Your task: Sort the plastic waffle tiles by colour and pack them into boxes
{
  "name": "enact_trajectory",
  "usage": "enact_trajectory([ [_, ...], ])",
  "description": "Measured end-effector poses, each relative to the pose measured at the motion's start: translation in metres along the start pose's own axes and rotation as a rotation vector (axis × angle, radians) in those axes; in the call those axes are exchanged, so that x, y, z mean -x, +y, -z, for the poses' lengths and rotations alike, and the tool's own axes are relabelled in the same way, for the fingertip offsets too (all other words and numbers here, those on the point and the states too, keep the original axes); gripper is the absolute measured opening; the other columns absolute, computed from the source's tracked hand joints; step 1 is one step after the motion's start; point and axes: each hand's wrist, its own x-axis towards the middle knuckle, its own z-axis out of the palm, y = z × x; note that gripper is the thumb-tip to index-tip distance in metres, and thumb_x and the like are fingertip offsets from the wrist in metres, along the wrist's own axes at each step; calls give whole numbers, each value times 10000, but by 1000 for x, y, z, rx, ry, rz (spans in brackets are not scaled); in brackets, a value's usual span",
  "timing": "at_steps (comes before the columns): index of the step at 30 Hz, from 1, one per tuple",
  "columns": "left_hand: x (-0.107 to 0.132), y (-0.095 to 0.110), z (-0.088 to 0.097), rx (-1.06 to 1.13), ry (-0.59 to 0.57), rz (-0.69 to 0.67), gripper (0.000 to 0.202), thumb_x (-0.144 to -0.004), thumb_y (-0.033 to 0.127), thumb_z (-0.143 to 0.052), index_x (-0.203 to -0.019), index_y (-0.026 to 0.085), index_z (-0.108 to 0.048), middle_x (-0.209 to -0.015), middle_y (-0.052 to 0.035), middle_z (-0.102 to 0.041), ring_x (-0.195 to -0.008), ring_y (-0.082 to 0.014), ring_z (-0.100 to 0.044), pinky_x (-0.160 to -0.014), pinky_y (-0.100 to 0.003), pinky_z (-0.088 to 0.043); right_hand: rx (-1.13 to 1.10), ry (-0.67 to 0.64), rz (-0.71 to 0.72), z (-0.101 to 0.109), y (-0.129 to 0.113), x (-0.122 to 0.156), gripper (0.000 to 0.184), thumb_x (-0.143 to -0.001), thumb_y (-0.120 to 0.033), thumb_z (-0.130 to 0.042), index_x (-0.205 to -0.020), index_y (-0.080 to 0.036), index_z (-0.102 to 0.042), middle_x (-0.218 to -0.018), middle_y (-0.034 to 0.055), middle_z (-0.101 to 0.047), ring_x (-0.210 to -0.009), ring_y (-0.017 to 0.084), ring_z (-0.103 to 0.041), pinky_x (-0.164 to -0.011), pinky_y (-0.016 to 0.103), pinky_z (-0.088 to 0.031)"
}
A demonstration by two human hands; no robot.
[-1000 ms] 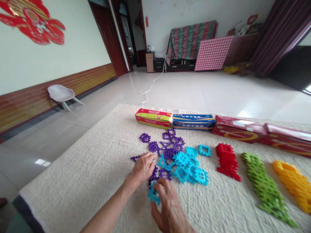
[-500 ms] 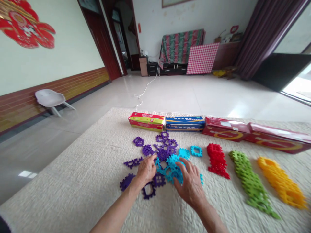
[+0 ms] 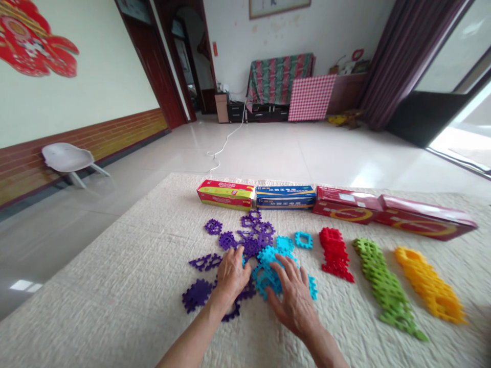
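Note:
Flat square plastic tiles lie on a cream quilted mat (image 3: 126, 286). My left hand (image 3: 232, 274) rests palm down on purple tiles (image 3: 253, 237), fingers loosely spread. Beside it, my right hand (image 3: 293, 295) lies flat with spread fingers over the cyan tiles (image 3: 268, 266). Neither hand grips anything. More purple tiles (image 3: 195, 295) sit to the left of my left wrist. One cyan tile (image 3: 303, 239) lies apart, beyond my right hand.
To the right lie rows of red tiles (image 3: 334, 254), green tiles (image 3: 383, 286) and yellow tiles (image 3: 429, 283). Several long boxes (image 3: 286, 197) line the mat's far edge. A white chair (image 3: 67, 158) stands at the left wall; a cable (image 3: 222, 148) crosses the floor.
My right hand moved up from the near edge onto the cyan tiles and flattened out. My left hand shifted slightly nearer. The view tilted upward, showing more of the room.

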Motion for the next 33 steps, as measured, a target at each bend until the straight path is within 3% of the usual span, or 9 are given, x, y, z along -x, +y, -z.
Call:
enact_trajectory([
  [6, -10, 0, 7, 148, 92, -51, 421, -815, 108, -470, -1217, 184, -568, -1084, -101, -656, -1020, -224, -630, -942, -369, -495, -94, 244, -33, 5, 33, 17, 304, -896, -213, -488, -1200, -217, -474, -1266, 118, -531, -1184, 252, -496, -983, 479, -414],
  [10, -10, 27, -2, 295, 142, -220, 443, -815, 89, -471, -1231, 215, -560, -1104, -67, -670, -1025, -194, -634, -920, -339, -522, -65, 187, -89, 4, 47, 28, 487, -872, -330, -550, -1319, -209, -397, -1383, 150, -438, -1264, 312, -433, -995, 541, -404],
  [13, -6, 50, -10, 250, 177, -327, 410, -832, 102, -488, -1221, 202, -574, -1084, -82, -660, -1014, -211, -627, -901, -364, -534, -69, 125, -53, 4, 50, 31, 629, -844, -391, -584, -1396, -232, -327, -1455, 145, -368, -1347, 353, -339, -1030, 595, -360],
  [17, 7, 68, -16, 154, 321, -401, 337, -872, 126, -482, -1184, 182, -595, -1193, -117, -607, -1098, -243, -574, -958, -418, -499, -179, 155, -129, 5, 55, 27, 507, -897, -312, -502, -1375, -250, -346, -1455, 122, -366, -1338, 293, -380, -1041, 525, -398],
  [21, 17, 78, -29, 97, 362, -425, 309, -873, 151, -497, -1159, 176, -611, -1248, -118, -593, -1164, -279, -530, -967, -457, -479, -182, 140, -131, 1, 60, 23, 477, -896, -276, -497, -1354, -233, -370, -1440, 122, -391, -1328, 283, -396, -1054, 522, -397],
  [26, 9, 89, -48, 86, 387, -410, 283, -881, 180, -500, -1134, 180, -629, -1227, -114, -613, -1164, -284, -531, -973, -470, -455, -145, 161, -146, -6, 61, 22, 453, -885, -256, -503, -1326, -217, -405, -1420, 122, -425, -1300, 269, -436, -1029, 479, -438],
  [33, 1, 91, -55, 97, 433, -444, 302, -879, 165, -481, -1139, 165, -633, -1183, -106, -644, -1132, -265, -551, -954, -430, -450, -29, 237, -123, -23, 69, 25, 423, -861, -255, -498, -1282, -226, -478, -1413, 113, -485, -1287, 306, -468, -1010, 505, -434],
])
